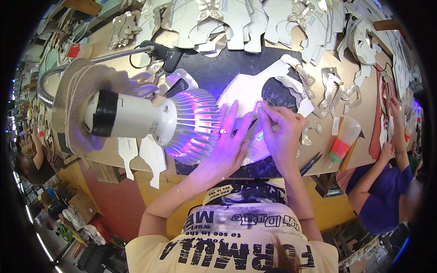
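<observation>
Under the purple light of a lamp, a white cut piece (246, 88) that looks like a shoe upper lies on a dark marbled slab (205, 66). My left hand (231, 139) rests on its near left part, fingers stretched out and flat. My right hand (283, 127) is closed, thumb and fingertips pinched together at the piece's inner edge. What the pinch holds is too small to make out. A silver trim piece (291, 84) lies along the right side of the white piece. The fingers hide part of the near edge.
A large lamp (191, 125) on a bendable metal arm stands close left of my hands. White cut pieces (239, 27) are stacked along the back, with silver pieces (331, 86) to the right. A red-and-green bottle (341, 143) and pens (310, 164) lie nearby. A co-worker (380, 200) sits at right.
</observation>
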The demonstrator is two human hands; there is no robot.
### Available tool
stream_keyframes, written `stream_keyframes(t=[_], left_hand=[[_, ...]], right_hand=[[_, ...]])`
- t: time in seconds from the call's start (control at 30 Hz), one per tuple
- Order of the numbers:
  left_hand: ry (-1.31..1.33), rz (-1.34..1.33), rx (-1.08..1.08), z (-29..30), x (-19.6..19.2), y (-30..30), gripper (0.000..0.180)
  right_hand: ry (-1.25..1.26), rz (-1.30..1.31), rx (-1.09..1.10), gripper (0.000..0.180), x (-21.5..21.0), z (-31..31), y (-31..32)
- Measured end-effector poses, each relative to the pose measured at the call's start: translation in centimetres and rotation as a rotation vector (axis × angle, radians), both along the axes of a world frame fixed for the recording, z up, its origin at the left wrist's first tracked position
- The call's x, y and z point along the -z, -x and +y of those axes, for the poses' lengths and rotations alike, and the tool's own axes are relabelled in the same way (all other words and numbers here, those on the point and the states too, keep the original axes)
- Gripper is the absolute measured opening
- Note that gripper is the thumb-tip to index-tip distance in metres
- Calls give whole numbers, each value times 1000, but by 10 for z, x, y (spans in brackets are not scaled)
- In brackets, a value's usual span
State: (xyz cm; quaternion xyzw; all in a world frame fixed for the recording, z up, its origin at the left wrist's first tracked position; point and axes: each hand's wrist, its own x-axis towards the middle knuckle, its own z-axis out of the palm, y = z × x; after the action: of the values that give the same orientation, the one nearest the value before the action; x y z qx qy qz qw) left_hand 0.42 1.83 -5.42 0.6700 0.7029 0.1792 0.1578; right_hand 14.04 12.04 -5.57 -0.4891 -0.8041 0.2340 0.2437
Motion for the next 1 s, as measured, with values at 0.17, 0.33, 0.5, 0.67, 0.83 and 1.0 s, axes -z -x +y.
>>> stream_keyframes(t=[0.17,0.33,0.5,0.67,0.83,1.0], left_hand=[[-50,-56,-11,15,12,-9,66],[-30,-5,2,12,21,-13,66],[-59,30,18,11,23,-13,70],[-65,9,17,13,19,-12,66],[-76,-23,6,13,18,-12,65],[-59,-7,3,12,19,-13,66]], right_hand=[[27,-29,-41,17,-3,5,-1],[57,-99,-113,16,-7,11,-2],[40,-130,-113,15,-8,10,0],[-15,-124,-70,16,-4,5,3],[67,-16,4,23,0,-2,3],[-20,-94,-77,26,2,-1,-1]])
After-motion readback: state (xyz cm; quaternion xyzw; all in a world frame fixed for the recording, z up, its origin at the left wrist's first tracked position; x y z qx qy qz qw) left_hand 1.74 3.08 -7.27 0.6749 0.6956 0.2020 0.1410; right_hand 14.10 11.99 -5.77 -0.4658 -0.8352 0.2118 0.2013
